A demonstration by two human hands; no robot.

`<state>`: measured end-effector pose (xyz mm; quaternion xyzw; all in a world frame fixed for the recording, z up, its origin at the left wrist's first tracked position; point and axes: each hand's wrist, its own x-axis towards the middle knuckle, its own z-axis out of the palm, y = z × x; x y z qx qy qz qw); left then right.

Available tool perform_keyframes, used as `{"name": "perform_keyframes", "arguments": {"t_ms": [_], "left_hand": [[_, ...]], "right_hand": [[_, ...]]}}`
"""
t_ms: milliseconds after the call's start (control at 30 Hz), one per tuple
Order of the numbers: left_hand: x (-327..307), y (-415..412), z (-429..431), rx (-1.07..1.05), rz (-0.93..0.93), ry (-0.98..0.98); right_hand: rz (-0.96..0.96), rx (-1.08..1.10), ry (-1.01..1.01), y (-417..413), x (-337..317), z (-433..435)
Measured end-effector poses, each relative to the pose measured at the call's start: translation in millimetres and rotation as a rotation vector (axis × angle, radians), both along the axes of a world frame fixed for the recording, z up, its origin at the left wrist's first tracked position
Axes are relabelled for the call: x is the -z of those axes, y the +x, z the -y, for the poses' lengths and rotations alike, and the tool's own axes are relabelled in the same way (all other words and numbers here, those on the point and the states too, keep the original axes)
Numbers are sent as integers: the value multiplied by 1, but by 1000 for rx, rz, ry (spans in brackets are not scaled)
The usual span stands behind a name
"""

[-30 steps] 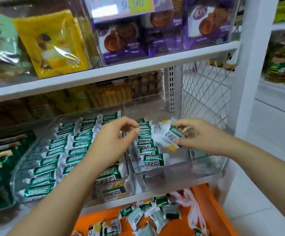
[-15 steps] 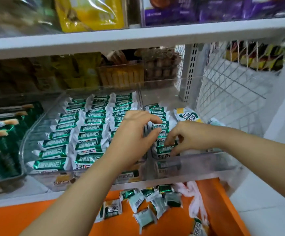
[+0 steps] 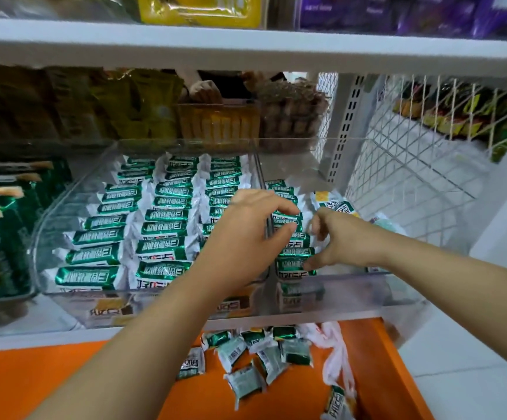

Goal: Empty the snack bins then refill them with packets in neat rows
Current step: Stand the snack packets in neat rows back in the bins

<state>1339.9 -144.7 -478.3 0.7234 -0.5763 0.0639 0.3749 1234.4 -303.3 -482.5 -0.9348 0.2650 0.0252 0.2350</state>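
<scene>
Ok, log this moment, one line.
left hand: on green foil packet row | right hand: same row | clear plastic bin: part-filled

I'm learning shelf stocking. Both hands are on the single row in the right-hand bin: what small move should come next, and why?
Probably press the row of packets snug against the left wall of the right bin. The left hand grips its middle, the right hand touches its front, and it looks slightly uneven. The loose packet to its right can then start a second row.
</scene>
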Motion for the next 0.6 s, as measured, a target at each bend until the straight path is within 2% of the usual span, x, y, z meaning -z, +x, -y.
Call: {"name": "perform_keyframes", "arguments": {"t_ms": [167, 367, 500, 600], "left_hand": [[0, -1, 0, 1, -32, 19], [2, 0, 1, -10, -15, 49], [0, -1, -1, -13, -21, 90], [-11, 0, -4, -6, -26, 158]], "right_hand": [[-131, 60, 232, 3, -2, -4], [-73, 68, 274, 5, 4, -6], [-106, 39, 259, -6, -5, -1], [148, 136, 314, -34, -29, 4]]}}
